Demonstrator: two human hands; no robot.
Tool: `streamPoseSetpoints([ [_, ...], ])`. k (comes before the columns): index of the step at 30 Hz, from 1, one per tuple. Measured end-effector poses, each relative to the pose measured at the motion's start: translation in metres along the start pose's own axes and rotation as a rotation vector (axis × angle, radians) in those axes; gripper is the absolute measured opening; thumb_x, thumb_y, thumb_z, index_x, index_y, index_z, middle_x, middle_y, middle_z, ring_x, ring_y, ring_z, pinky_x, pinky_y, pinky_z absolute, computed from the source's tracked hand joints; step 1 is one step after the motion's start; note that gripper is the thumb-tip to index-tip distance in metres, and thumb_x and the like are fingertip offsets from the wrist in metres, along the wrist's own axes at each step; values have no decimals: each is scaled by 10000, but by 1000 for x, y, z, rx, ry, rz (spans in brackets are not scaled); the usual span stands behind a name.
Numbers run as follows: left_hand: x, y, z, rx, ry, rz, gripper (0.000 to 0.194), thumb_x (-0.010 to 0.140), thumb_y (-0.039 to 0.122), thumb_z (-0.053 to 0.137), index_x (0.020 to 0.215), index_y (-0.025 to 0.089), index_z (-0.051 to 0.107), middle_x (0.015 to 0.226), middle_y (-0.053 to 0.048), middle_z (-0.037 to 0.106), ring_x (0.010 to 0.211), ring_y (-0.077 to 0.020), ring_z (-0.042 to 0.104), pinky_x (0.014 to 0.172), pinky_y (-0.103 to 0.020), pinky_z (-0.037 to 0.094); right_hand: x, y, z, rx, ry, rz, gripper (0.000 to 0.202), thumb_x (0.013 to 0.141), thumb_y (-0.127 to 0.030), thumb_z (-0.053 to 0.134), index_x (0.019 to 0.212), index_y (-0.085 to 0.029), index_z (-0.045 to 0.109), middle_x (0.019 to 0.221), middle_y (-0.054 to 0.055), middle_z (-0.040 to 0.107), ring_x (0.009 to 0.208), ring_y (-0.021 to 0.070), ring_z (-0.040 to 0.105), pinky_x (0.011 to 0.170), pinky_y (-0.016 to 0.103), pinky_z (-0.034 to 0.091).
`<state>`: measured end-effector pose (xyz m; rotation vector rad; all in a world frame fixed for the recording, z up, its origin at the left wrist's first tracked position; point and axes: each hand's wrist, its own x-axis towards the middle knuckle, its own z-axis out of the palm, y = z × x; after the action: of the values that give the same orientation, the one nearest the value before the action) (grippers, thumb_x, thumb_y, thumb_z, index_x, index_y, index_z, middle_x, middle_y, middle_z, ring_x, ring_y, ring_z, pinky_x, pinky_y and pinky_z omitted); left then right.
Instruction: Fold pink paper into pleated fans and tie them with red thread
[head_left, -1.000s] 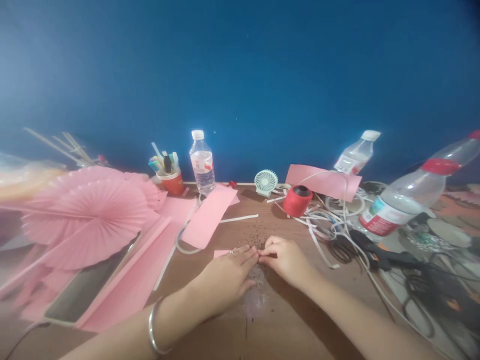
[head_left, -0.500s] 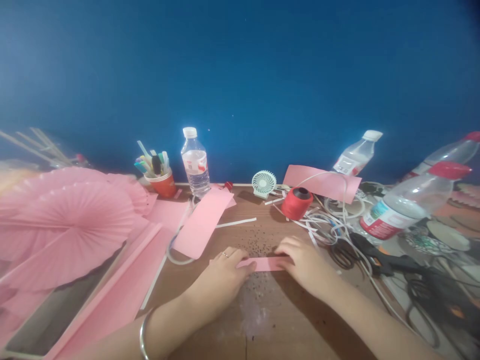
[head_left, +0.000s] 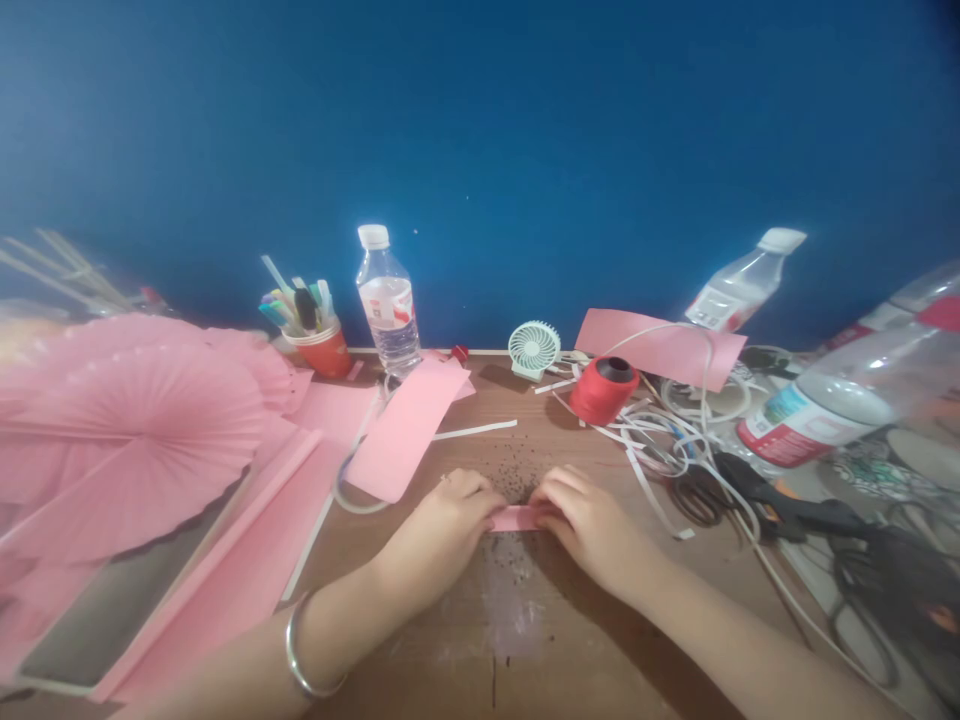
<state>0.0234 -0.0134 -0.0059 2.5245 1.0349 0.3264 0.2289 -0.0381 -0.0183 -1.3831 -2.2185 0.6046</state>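
Note:
A narrow strip of pink paper [head_left: 514, 518] lies across the middle of the table, held at both ends. My left hand [head_left: 457, 515] pinches its left end, the fingers closed over it. On the other end, my right hand [head_left: 581, 520] grips the paper between thumb and fingers. Only the short middle of the strip shows; both ends are covered by my fingers. Just beyond the hands, small dark specks are scattered on the wood. A flat pink paper sheet [head_left: 409, 430] rests to the left of my left hand.
Pleated pink paper fans [head_left: 142, 430] pile up at left, beside a cup of pens [head_left: 324, 352] and a water bottle [head_left: 390, 310]. A small fan [head_left: 534, 348], red thread spool [head_left: 604, 390], tangled white cables and a black glue gun [head_left: 795, 515] crowd the right, near a large bottle [head_left: 817, 415].
My right hand has slid left along the pink paper strip, so the hands are closer together and less paper shows between them. The view has shifted slightly.

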Motion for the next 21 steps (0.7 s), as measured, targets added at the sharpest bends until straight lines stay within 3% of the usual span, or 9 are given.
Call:
streamPoseSetpoints([
  [4,-4,6,1,136,-24,50,143,845,98,420,831,155,550,835,-29,520,786,-171,456,717,-319,400,-3,1,4,-40,-2,-70,186,773,7,473,711,-168,489,763,16,504,771,157,460,665,270,371],
  [8,-7,6,4,285,-56,125,130,825,80,433,749,149,513,791,-33,489,738,-177,437,665,-315,406,-8,4,3,-109,-26,-141,141,820,-69,466,738,-164,531,791,32,518,792,167,455,682,284,377],
  [21,-8,6,7,403,-68,196,107,828,114,466,843,154,564,751,-33,520,711,-179,478,622,-305,445,-10,3,-1,-95,-84,-177,222,867,-152,429,878,-194,646,829,49,594,842,175,493,725,294,420],
])
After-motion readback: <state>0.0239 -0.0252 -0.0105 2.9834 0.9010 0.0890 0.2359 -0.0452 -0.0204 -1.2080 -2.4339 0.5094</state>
